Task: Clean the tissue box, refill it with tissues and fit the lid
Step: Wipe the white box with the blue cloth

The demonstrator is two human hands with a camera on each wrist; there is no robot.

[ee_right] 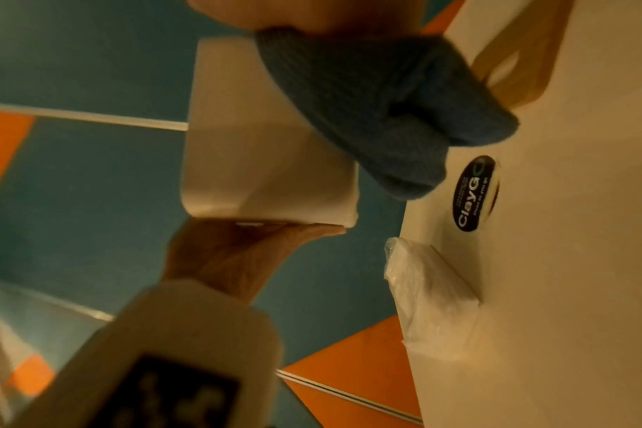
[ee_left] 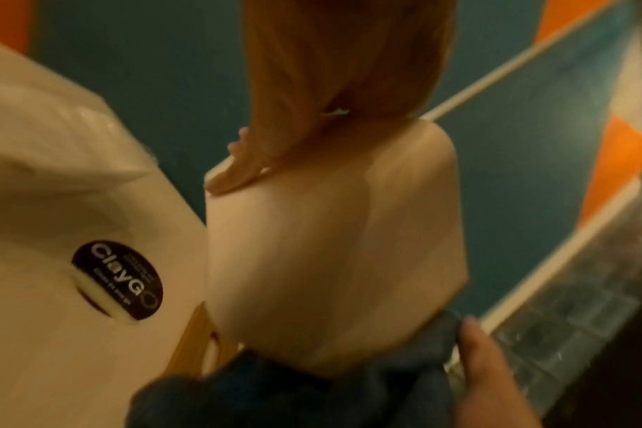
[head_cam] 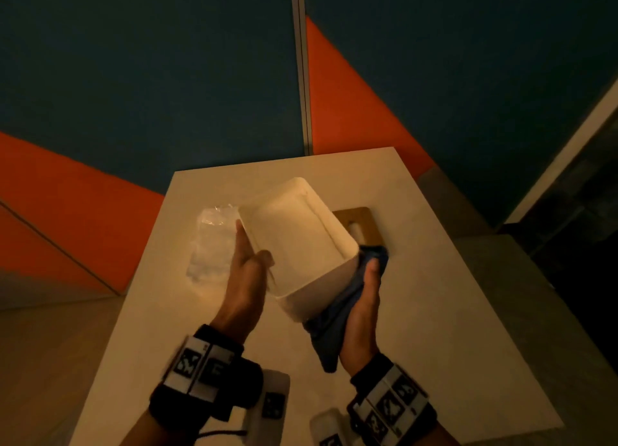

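I hold the empty white tissue box (head_cam: 301,241) tilted above the table, its open top facing me. My left hand (head_cam: 245,268) grips its left wall, thumb hooked over the rim and fingers flat along the outside (ee_left: 334,58). My right hand (head_cam: 366,298) grips a blue cloth (head_cam: 334,325) and presses it against the box's right outer side and lower corner (ee_right: 378,110). The wooden lid (head_cam: 359,226) with its slot lies flat on the table behind the box. A tissue pack in clear plastic (head_cam: 212,245) lies on the table left of the box.
The white table (head_cam: 434,312) stands against a blue and orange panelled wall. A round black "ClayGo" sticker (ee_right: 475,192) is stuck on the tabletop between the lid and the tissue pack. A dark floor strip runs along the right.
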